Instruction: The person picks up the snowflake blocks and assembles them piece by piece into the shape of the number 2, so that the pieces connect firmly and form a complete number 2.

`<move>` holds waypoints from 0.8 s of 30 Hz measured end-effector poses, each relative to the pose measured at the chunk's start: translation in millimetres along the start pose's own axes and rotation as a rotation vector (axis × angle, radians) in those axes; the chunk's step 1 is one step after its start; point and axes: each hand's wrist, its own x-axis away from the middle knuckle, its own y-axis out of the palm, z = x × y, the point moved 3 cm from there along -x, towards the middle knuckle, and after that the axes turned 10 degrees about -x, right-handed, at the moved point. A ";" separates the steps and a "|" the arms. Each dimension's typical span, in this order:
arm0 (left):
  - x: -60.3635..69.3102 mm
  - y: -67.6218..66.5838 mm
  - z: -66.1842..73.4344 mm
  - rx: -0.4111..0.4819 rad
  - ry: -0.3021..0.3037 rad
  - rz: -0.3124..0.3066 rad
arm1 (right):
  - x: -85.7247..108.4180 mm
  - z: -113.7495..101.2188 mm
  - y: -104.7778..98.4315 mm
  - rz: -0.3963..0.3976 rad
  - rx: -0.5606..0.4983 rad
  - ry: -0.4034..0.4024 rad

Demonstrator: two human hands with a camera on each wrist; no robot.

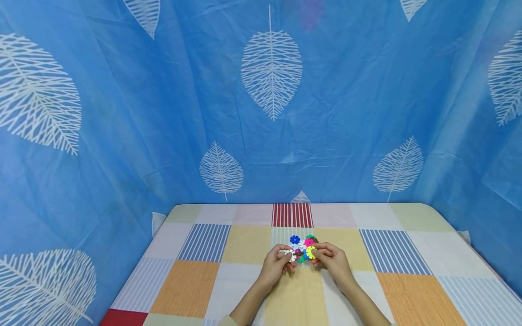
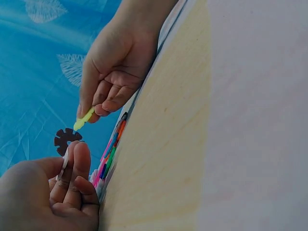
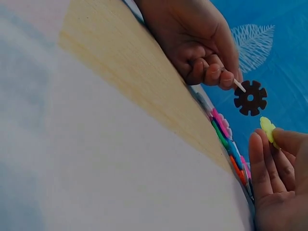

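White and seemingly plastic, a notched disc (image 1: 293, 257) is pinched by the left hand (image 1: 274, 264), head view; toward three o'clock, the right hand (image 1: 335, 262) pinches a yellow disc (image 1: 309, 251). Left wrist view: the brown disc (image 2: 61, 140) looks light, stiff. Right wrist view: white meets brown near its ten o'clock rim; flat faces should grip best.

A first disc (image 1: 293, 258) is held in the left hand (image 1: 276, 263), a second disc (image 3: 258, 98) joined at its right; a third disc (image 1: 310, 250) is held in the right hand (image 1: 334, 262). Between and behind them, loose discs (image 1: 295, 239) are spread on the cloth (image 1: 297, 294), enclosed behind and at both sides by the curtain (image 1: 338, 90).
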 end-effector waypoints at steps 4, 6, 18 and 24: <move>0.6 0.6 1.3 -0.014 0.010 -0.010 | 2.1 0.0 2.9 -0.048 0.025 -0.007; 2.5 0.6 5.4 -0.013 0.022 -0.015 | 2.9 -0.3 4.5 -0.063 0.036 -0.001; 16.7 0.9 27.0 -0.011 0.074 -0.059 | 6.9 -1.1 9.4 -0.155 0.031 0.028; 15.7 1.9 28.1 -0.039 0.073 -0.072 | 6.5 0.2 9.5 -0.172 0.024 0.001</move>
